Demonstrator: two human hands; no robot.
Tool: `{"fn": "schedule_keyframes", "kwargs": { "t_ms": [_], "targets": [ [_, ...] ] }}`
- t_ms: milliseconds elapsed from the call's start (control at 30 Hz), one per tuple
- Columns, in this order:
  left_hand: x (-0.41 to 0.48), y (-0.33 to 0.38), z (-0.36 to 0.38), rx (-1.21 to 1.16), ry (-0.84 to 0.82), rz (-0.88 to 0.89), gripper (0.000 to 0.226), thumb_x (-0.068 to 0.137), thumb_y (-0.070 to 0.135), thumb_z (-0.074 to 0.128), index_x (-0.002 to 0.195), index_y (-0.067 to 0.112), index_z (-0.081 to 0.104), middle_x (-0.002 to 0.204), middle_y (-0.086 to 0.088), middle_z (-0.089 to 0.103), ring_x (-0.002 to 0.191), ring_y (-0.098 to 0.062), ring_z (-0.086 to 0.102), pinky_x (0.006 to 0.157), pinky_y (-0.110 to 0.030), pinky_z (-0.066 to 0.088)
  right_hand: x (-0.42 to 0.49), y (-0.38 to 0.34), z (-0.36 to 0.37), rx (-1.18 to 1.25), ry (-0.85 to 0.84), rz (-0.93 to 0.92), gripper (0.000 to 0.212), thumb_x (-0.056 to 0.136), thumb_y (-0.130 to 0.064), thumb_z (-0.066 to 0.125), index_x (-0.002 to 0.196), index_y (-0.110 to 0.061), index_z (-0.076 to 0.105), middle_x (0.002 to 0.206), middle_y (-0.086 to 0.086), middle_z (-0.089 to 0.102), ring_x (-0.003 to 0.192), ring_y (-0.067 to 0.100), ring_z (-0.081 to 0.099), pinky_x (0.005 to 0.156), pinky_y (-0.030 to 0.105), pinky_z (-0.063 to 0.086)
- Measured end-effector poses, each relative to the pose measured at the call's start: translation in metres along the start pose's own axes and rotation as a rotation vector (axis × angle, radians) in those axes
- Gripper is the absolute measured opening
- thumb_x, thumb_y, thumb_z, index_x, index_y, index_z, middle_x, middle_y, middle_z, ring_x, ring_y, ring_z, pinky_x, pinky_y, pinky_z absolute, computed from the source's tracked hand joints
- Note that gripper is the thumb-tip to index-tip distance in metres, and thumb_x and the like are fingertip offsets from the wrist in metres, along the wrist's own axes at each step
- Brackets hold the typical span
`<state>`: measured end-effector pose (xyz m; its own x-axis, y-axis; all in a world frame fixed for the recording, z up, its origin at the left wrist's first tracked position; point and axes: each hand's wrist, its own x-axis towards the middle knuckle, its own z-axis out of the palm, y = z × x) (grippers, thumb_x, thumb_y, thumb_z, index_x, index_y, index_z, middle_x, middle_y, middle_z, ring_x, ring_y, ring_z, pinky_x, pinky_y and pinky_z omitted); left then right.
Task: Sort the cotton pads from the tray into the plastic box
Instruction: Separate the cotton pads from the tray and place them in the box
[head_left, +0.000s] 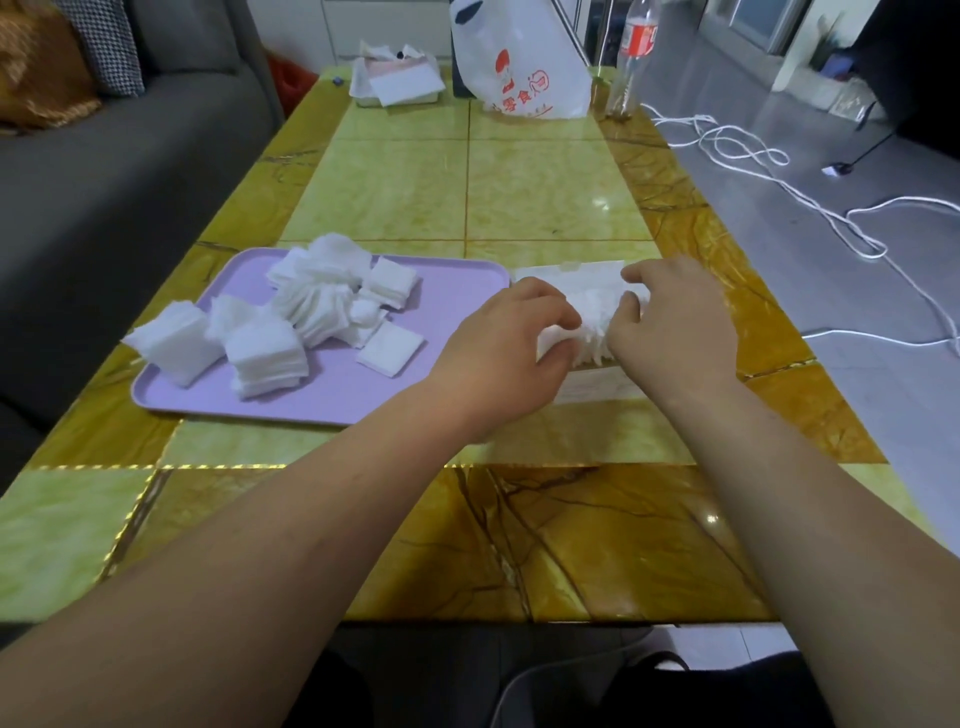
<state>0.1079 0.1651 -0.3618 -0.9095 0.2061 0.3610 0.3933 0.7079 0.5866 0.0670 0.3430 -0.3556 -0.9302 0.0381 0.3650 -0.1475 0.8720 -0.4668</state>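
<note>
Far left, grey sofa (130, 171), soft fabric. On the glossy marbled table (467, 208) sits the lilac tray (457, 283), flat, smooth plastic, long axis running left-right. On it are loose cotton pads (270, 356): white, square, fluffy-edged, some in neat stacks, some fanned and toppled, one lying flat alone near the tray's right part.

Just right of the tray is the plastic box (597, 384), clear and rectangular, mostly hidden by the hands. Left hand (498, 343) and right hand (670, 322) meet over it, fingers curled in, pinching a fanned bunch of pads (587, 312) between them from both sides. The bunch sits in or just above the box opening; I cannot tell which. More white pads show at the box's far end.

Key relation: remaining pads lie to the left of both hands, so the left hand is nearer for the next pick. Pads look light and compressible, and stacks likely splay if gripped loosely.

Far end: white bag (519, 67), bottle (631, 57). Right: white cable (779, 176) on floor.
</note>
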Motion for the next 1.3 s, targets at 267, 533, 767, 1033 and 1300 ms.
{"fn": "schedule_keyframes", "kwargs": {
  "t_ms": [267, 533, 767, 1033, 1300],
  "targets": [
    [-0.029, -0.059, -0.049, 0.360, -0.196, -0.338, 0.032, 0.087, 0.038, 0.060, 0.112, 0.019, 0.067, 0.122, -0.004, 0.062, 0.115, -0.028, 0.058, 0.092, -0.044, 0.051, -0.036, -0.087, 0.041, 0.261, -0.253, -0.346, 0.030, 0.091, -0.020, 0.056, 0.117, -0.013, 0.071, 0.122, 0.005, 0.066, 0.118, 0.026, 0.061, 0.100, 0.041, 0.049],
    [-0.049, -0.073, -0.080, 0.297, -0.319, -0.241, 0.018, 0.087, 0.020, 0.059, 0.102, 0.017, 0.069, 0.103, -0.006, 0.072, 0.096, -0.028, 0.065, 0.074, -0.033, 0.048, -0.048, -0.130, 0.075, 0.193, -0.599, -0.232, 0.035, 0.080, -0.014, 0.050, 0.111, -0.019, 0.066, 0.119, 0.005, 0.067, 0.113, 0.028, 0.061, 0.091, 0.040, 0.052],
    [-0.068, -0.108, -0.129, 0.626, -0.003, -0.423, 0.037, 0.082, 0.030, 0.056, 0.115, 0.023, 0.069, 0.129, -0.004, 0.061, 0.126, -0.034, 0.052, 0.103, -0.051, 0.043, -0.049, -0.140, 0.101, 0.030, -0.547, -0.317, 0.027, 0.095, -0.028, 0.053, 0.092, -0.013, 0.075, 0.109, 0.005, 0.062, 0.111, 0.028, 0.058, 0.087, 0.044, 0.053],
    [-0.082, -0.125, -0.110, 0.369, -0.182, -0.473, 0.046, 0.092, 0.028, 0.056, 0.138, 0.025, 0.057, 0.152, -0.005, 0.043, 0.145, -0.028, 0.032, 0.114, -0.048, 0.039, -0.051, -0.139, 0.091, -0.012, -0.497, -0.275, 0.023, 0.094, -0.034, 0.058, 0.087, -0.016, 0.071, 0.102, 0.000, 0.065, 0.103, 0.026, 0.058, 0.084, 0.042, 0.054],
    [-0.062, -0.109, -0.095, 0.102, -0.056, -0.198, 0.039, 0.103, 0.023, 0.044, 0.137, 0.018, 0.062, 0.140, -0.002, 0.063, 0.128, -0.020, 0.057, 0.107, -0.032, 0.043, -0.044, -0.126, 0.090, -0.101, -0.414, -0.260, 0.024, 0.094, -0.039, 0.059, 0.105, -0.020, 0.068, 0.109, 0.005, 0.061, 0.110, 0.029, 0.055, 0.083, 0.041, 0.050]
  ]
}}
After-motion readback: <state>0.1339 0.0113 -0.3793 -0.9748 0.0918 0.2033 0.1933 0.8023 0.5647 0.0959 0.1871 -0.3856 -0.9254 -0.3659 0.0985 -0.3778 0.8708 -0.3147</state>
